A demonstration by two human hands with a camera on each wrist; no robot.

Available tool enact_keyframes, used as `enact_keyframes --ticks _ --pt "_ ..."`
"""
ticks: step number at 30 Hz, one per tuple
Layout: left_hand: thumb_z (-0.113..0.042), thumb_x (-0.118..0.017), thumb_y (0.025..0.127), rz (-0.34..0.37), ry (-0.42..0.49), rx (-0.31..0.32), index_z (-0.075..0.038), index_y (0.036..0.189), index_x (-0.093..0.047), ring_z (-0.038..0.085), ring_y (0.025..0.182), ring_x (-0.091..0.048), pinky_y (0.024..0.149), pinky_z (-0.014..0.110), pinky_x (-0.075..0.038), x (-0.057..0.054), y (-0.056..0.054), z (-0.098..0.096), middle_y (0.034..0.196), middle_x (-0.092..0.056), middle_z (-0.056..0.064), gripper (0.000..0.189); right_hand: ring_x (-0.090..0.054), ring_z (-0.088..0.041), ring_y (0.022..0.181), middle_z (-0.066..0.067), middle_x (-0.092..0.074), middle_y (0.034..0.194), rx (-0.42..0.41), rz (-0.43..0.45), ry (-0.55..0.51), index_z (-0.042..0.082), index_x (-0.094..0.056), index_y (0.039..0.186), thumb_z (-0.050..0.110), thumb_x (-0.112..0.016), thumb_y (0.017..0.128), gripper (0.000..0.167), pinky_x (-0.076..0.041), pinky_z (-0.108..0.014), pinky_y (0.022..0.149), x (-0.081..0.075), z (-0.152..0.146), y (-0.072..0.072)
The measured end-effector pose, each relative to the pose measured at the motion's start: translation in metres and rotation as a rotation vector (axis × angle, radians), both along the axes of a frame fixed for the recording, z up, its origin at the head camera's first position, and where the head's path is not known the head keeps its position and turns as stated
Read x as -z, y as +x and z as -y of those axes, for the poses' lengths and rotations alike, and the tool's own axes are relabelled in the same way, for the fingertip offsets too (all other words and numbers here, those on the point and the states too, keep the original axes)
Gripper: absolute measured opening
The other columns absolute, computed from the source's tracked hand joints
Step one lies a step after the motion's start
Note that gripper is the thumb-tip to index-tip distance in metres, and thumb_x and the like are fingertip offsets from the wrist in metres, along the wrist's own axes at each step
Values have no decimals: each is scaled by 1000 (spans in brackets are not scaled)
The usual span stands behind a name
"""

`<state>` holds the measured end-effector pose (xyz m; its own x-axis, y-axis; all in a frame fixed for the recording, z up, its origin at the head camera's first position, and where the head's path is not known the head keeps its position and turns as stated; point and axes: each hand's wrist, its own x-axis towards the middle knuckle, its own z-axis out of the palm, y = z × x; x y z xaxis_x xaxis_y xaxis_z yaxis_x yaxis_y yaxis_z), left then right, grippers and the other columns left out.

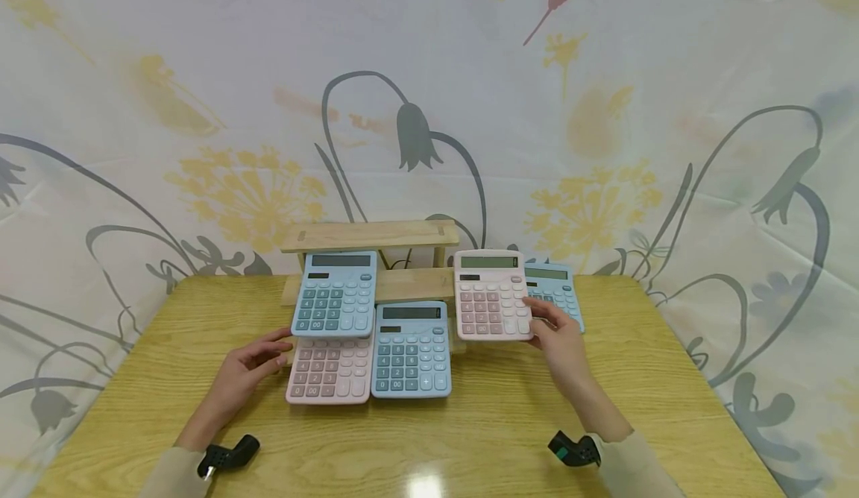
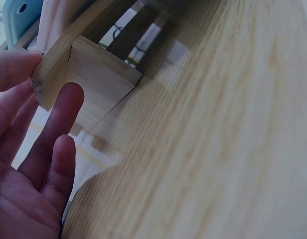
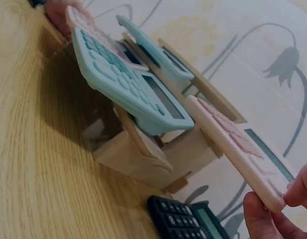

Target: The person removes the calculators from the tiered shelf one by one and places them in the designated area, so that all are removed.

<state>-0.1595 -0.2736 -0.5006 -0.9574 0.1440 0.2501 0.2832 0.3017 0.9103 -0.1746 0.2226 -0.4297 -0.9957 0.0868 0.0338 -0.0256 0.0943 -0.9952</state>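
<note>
My right hand (image 1: 560, 338) pinches a pink calculator (image 1: 493, 297) by its right edge, at the right end of a wooden two-tier stand (image 1: 369, 235). In the right wrist view the calculator tilts beside the stand, between thumb and fingers. My left hand (image 1: 248, 367) is at the stand's left end, its fingertips touching the end of the wooden board (image 2: 54, 69). A light blue calculator (image 1: 335, 293) leans on the upper tier. Below it sit another pink calculator (image 1: 329, 379), its top hidden, and a second light blue calculator (image 1: 412, 356) at its right.
Behind the pink calculator and my right hand, a further blue calculator (image 1: 550, 274) is partly hidden. A dark calculator (image 3: 183, 219) shows low in the right wrist view. The wooden table (image 1: 470, 438) meets a flower-patterned cloth (image 1: 403, 36) at the back.
</note>
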Motion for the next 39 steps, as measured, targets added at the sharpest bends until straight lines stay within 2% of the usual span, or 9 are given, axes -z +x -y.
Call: enact_keyframes --ticks 18,28,39 --pt "-7 -65 97 -6 10 11 7 113 -69 -4 109 -58 76 21 -52 0 -1 0 130 -55 -25 21 -58 -7 96 -20 -46 128 137 -2 26 -7 -49 140 -5 -40 98 43 -53 -19 77 4 -46 1" --pt "-6 -64 97 -3 15 7 7 113 -69 -3 107 -59 75 21 -52 1 -1 0 129 -55 -26 21 -54 -9 101 -16 -43 131 203 23 15 -7 -47 141 -3 -39 100 43 -52 -17 77 1 -68 2" --pt "-5 -64 96 1 33 15 9 112 -68 -2 106 -59 74 21 -52 0 0 0 128 -55 -27 21 -53 -12 101 -15 -42 133 243 41 31 -6 -46 143 0 -39 101 43 -53 -17 77 5 -84 4"
